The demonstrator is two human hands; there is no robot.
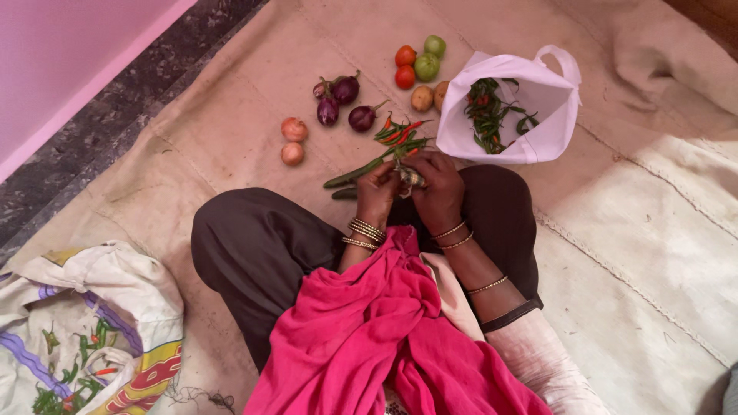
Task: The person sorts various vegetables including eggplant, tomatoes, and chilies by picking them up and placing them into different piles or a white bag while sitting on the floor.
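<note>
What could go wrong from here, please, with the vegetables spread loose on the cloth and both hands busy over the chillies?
The round onions and tomatoes lie loose on the cloth and might roll if it is tugged. The white bag stands open and slack, so its chillies could spill. Both the left hand and right hand close on one small thing, which may slip; what it is cannot be told.

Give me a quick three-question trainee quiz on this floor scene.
1. True or false: the white bag holds green chillies.
2. How many onions lie on the cloth?
3. What lies nearest the left hand and right hand? A tomatoes B loose chilli pile C aubergines

Key: 1 true; 2 two; 3 B.
</note>
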